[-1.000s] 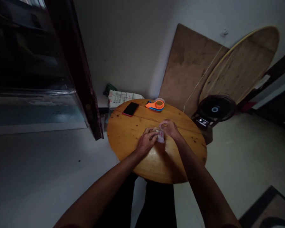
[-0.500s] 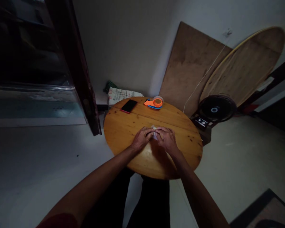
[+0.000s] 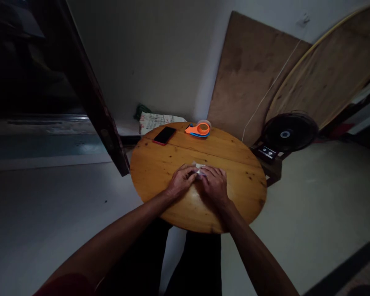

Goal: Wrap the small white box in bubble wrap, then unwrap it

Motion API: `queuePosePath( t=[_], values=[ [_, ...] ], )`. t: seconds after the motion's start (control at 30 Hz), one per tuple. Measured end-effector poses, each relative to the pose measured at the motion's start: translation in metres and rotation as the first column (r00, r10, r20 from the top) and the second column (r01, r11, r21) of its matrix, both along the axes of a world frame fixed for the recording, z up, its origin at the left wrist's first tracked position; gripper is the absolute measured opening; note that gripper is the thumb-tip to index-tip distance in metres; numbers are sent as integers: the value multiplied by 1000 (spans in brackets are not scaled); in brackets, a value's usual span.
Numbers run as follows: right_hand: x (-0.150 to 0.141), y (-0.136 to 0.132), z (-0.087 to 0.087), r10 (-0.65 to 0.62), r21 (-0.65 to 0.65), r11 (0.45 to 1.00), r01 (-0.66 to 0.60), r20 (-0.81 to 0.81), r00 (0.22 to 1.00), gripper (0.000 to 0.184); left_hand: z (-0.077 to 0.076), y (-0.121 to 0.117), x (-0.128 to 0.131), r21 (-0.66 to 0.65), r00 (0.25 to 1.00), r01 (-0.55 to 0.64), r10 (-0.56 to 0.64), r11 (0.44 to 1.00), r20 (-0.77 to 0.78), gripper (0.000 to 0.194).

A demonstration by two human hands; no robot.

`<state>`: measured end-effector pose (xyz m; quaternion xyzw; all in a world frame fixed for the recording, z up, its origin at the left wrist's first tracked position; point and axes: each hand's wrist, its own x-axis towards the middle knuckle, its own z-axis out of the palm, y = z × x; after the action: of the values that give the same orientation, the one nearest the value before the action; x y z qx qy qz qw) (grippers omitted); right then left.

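Observation:
Over the middle of the round wooden table (image 3: 160,164), my left hand (image 3: 182,179) and my right hand (image 3: 215,183) come together around a small whitish, partly see-through piece (image 3: 199,171). It looks like thin plastic or paper, but its kind is hard to make out. The fingers of both hands are closed on it, the left from one side and the right from the other, hiding most of it. Farther back on the table lie an orange and blue tape dispenser (image 3: 198,129) and a phone (image 3: 165,135) with a red edge and dark screen.
Against the wall lean a rectangular board (image 3: 249,70) and a large round board (image 3: 329,70). A black fan (image 3: 286,132) stands right of the table. Behind the table is a printed sack (image 3: 160,118). A dark door frame (image 3: 92,94) rises at the left.
The camera view has shifted slightly. Both hands stay at the whitish piece, with the right hand's fingers lying flatter over it, and a little more of its far edge shows.

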<state>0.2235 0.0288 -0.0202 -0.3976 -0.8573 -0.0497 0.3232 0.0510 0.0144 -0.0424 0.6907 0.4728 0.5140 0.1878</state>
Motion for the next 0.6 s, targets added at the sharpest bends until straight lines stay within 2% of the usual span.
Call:
queuePosePath(
  t=[0.17, 0.37, 0.47, 0.6],
  values=[
    [1, -2, 1, -8, 3, 1000, 8, 11, 1000, 19, 5, -4, 2, -4, 998, -51, 50, 999, -36, 16],
    [-2, -4, 3, 6, 38, 999, -7, 6, 1000, 20, 5, -4, 3, 53, 994, -94, 97, 994, -53, 28],
    [-2, -6, 3, -20, 33, 999, 20, -1, 1000, 21, 7, -7, 3, 55, 995, -72, 76, 996, -68, 38],
    [-2, -7, 2, -33, 9, 999, 33, -43, 999, 20, 10, -9, 2, 9, 994, -25, 26, 1000, -105, 37]
  ],
)
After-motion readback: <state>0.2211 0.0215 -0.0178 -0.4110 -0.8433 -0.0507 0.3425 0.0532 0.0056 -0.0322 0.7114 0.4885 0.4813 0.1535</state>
